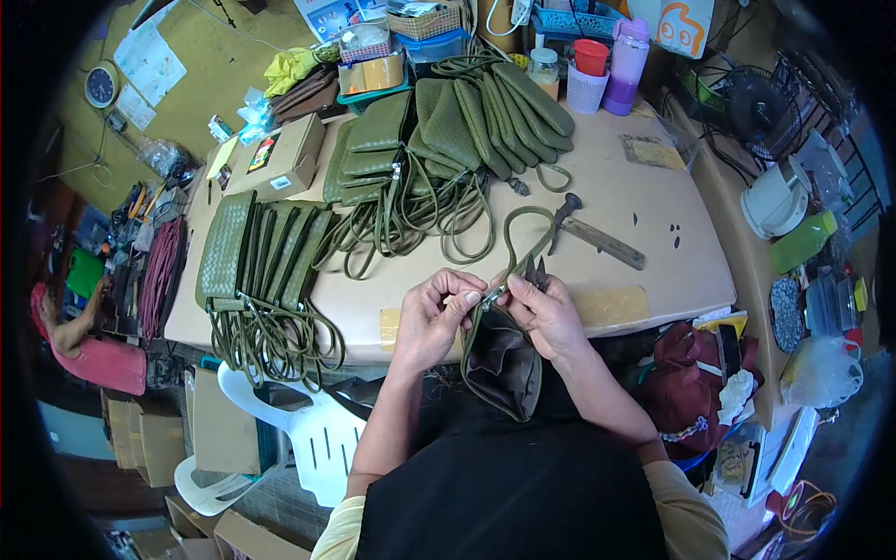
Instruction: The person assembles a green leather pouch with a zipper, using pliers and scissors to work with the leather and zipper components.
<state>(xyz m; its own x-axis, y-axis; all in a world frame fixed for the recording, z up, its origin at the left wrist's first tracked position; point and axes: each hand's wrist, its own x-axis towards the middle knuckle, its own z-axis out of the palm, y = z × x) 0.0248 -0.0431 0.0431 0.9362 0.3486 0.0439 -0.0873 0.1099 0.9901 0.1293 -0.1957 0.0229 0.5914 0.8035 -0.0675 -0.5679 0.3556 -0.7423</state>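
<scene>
Pouch [504, 362], olive w/ dark lining, hangs open-mouthed btwn the hands at the worktop's [695, 271] near edge; L grip [433, 315] pinches narrow at the metal fitting [492, 299] on its corner, R grip [549, 317] is closed round dark-tipped pliers [536, 272] by the same spot. Looks light, soft & floppy, prob. not fragile, so best hold = that corner by the fitting, as the body sags & the strap [510, 238] is limp.

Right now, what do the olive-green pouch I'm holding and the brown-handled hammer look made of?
Pouch: perhaps leather or imitation, smooth rimmed; lining creases like soft fabric. Hammer: probably dull metal head, dark and even; handle likely unpolished wood, flat brown.
</scene>
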